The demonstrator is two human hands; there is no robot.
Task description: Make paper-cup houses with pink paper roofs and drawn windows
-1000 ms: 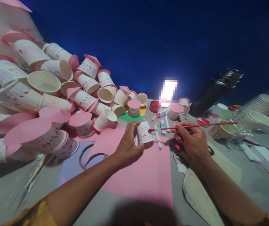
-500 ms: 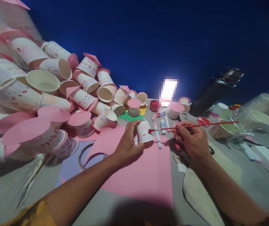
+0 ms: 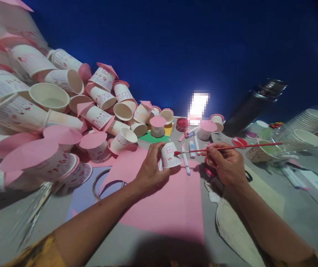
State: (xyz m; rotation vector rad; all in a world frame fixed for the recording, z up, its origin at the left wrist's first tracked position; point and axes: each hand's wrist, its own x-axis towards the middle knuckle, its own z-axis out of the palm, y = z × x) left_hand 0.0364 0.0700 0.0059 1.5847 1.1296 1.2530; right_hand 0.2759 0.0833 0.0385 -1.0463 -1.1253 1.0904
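Note:
My left hand [image 3: 153,167] grips a white paper cup [image 3: 171,157], held upside down and a little tilted above the pink paper [image 3: 170,204]. The cup bears a drawn pink window and small red marks beneath it. In my right hand [image 3: 227,163] is a thin red paintbrush [image 3: 231,147], pinched between thumb and fingers. Its red-loaded tip is at the right side of the cup's wall; whether it touches cannot be made out. Felt-tip markers [image 3: 186,162] lie just behind the cup, and a jar of red paint [image 3: 182,124] stands farther back.
Many decorated paper cups with pink roofs [image 3: 100,115] are heaped on the left. A dark flask [image 3: 252,109] stands back right, near stacked cups in clear plastic [image 3: 309,126]. A metal ring [image 3: 94,184] lies on lilac paper; a whitish cloth [image 3: 236,226] lies under my right forearm.
The brush tip has shifted very slightly to the left against the cup. Both hands keep almost the same place and hold; the whole view has moved a little.

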